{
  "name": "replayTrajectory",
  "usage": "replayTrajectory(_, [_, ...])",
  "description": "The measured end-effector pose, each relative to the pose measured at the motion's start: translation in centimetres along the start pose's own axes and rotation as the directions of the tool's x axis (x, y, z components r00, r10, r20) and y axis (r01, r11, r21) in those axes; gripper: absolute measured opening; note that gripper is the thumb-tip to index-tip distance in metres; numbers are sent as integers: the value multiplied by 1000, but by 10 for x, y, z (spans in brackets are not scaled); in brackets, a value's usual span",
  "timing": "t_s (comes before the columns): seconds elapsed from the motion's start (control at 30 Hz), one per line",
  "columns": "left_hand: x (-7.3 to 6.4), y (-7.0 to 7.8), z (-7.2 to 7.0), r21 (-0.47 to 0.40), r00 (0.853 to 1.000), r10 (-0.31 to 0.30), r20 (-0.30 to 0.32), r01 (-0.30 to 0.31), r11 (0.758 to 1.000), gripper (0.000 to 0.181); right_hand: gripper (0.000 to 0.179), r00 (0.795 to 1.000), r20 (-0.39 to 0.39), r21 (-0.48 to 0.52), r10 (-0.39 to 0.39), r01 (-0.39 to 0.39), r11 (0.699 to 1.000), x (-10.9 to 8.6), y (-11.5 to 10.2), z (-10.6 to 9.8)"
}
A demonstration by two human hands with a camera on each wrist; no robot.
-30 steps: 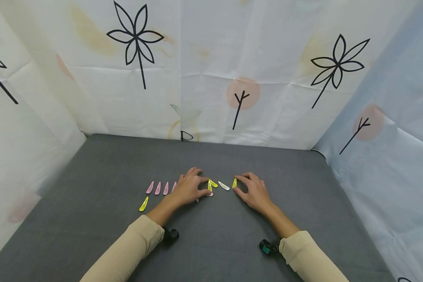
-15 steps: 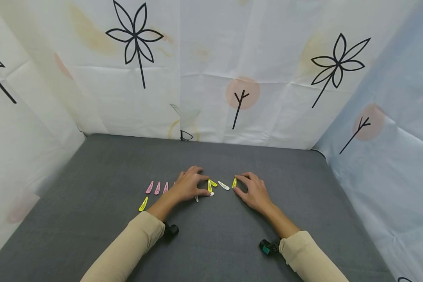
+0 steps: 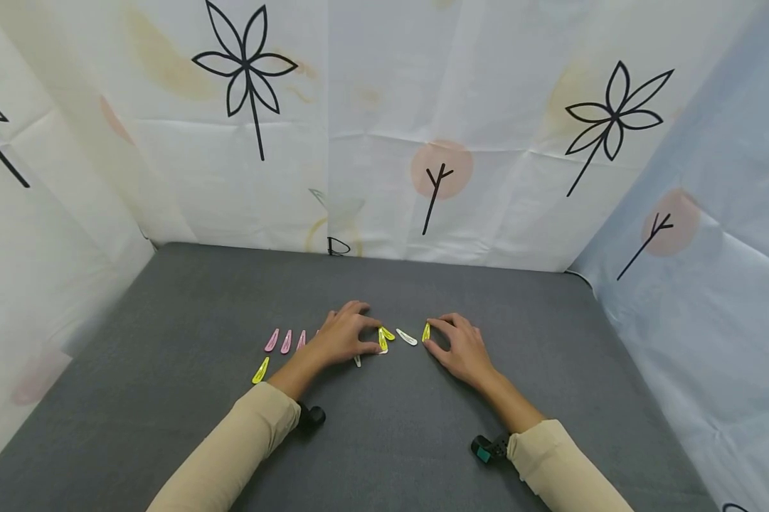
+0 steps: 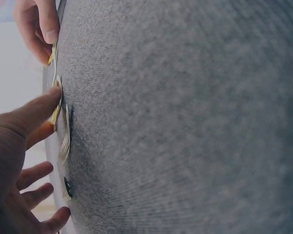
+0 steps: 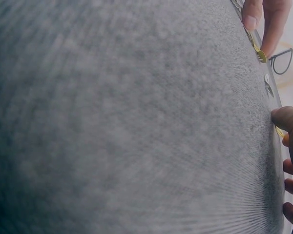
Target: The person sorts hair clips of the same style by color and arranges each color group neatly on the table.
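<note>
My left hand (image 3: 343,335) pinches a yellow snap hair clip (image 3: 382,339) between thumb and forefinger, its other fingers spread. Just beyond that clip lies another yellow hair clip (image 3: 389,333), and a white one peeks out under its lower end. My right hand (image 3: 462,346) pinches a yellow hair clip (image 3: 426,332) by its two ends, low over the cloth. Between the hands lies a white hair clip (image 3: 406,337). Partly behind the left thumb, another white hair clip (image 3: 358,361) shows. In the left wrist view, a pale clip (image 4: 65,139) lies close below the left thumb.
A row of pink hair clips (image 3: 286,342) lies left of the left hand, part of it hidden by that arm. Nearer the front is one yellow hair clip (image 3: 260,370). The grey cloth-covered table (image 3: 384,441) is bordered by patterned white curtains (image 3: 371,142).
The left hand has shifted very slightly to the left and away, covering more of the pink row, and the yellow clip in it has turned a little. The right hand stays in place.
</note>
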State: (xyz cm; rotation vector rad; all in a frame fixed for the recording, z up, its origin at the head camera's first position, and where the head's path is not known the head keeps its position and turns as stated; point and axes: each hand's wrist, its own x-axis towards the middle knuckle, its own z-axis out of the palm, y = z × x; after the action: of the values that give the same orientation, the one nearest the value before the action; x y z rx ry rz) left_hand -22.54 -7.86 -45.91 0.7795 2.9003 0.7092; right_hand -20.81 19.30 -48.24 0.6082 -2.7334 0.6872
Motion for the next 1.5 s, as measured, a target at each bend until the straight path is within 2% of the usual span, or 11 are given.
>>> replayTrajectory(0.2, [2,0,2,34,1000,10,-5,-10,999,52,44,1000,3,1,2,-2,1000,1,-1,0])
replayTrajectory(0.43, [4,2,8,41,999,11,-44,-9,999,52,44,1000,-1,0,-3,3,1000,1,-1,0])
replayTrajectory(0.7, [4,4,9,5,999,-11,-44,11,1000,49,44,1000,-9,0,-7,7,1000,2,-2,-1])
replayTrajectory(0.87, [0,2,6,-37,998,27,-51,-29,999,50,44,1000,-7,3,-12,12,1000,1,-3,0])
replayTrajectory(1.07, [-19,-2,-1,-32,986,139,-95,-142,989,47,44,1000,-13,8,-13,13,1000,0,-3,1])
replayTrajectory(1.23, [-45,-5,-12,12,970,218,-111,-218,976,46,43,1000,-16,5,-17,17,1000,-1,-2,1])
replayTrajectory(1.33, [-65,-8,-19,37,966,235,-105,-232,972,47,43,1000,-15,5,-18,18,1000,-1,-1,1])
replayTrajectory(1.5, [-97,-20,-29,68,974,205,-101,-199,978,48,43,1000,-24,-1,-19,19,1000,-1,0,1])
